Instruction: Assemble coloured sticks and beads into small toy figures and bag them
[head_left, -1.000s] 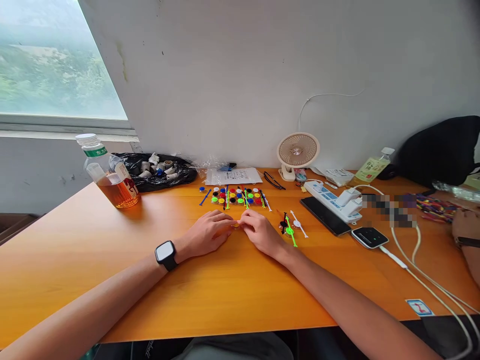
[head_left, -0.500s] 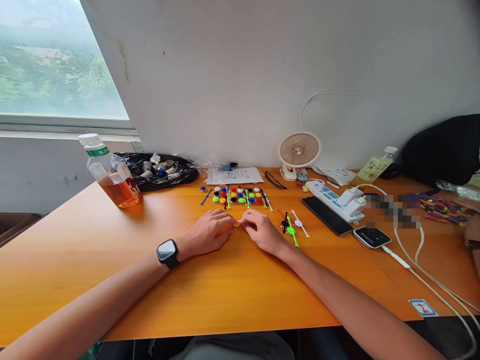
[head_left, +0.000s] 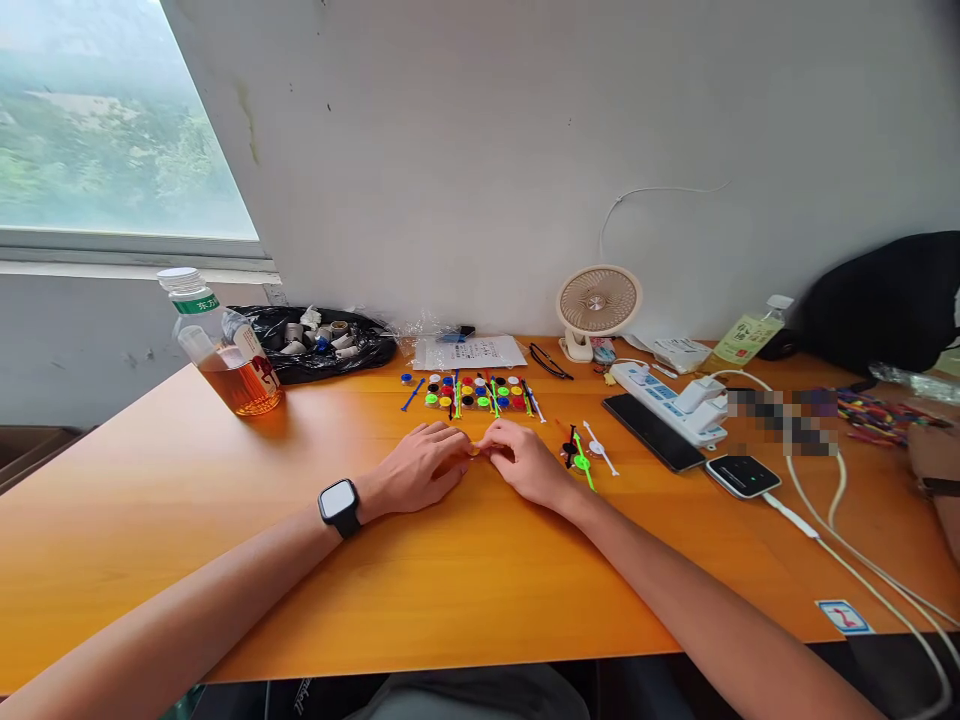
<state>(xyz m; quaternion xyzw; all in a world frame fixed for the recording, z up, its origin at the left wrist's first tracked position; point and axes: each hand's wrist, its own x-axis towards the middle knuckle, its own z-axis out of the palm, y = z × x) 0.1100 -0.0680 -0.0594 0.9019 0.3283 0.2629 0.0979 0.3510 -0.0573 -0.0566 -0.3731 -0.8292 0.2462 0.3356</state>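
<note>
Pinching a small, mostly hidden piece [head_left: 475, 451] between them, the left hand [head_left: 424, 468] and right hand [head_left: 529, 465] meet over the wooden worktop [head_left: 420, 590]; behind the worktop rises a pale wall [head_left: 450, 200], windowed [head_left: 112, 130] on the left.

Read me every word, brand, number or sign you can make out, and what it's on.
"东方": green neck band of the amber-drink bottle; any further characters not visible.
"...bell": black item below the table edge; its start is unclear.
Too small or blurred: paper sheet, pale-green bottle label, device screen, sticker's red mark.
</note>
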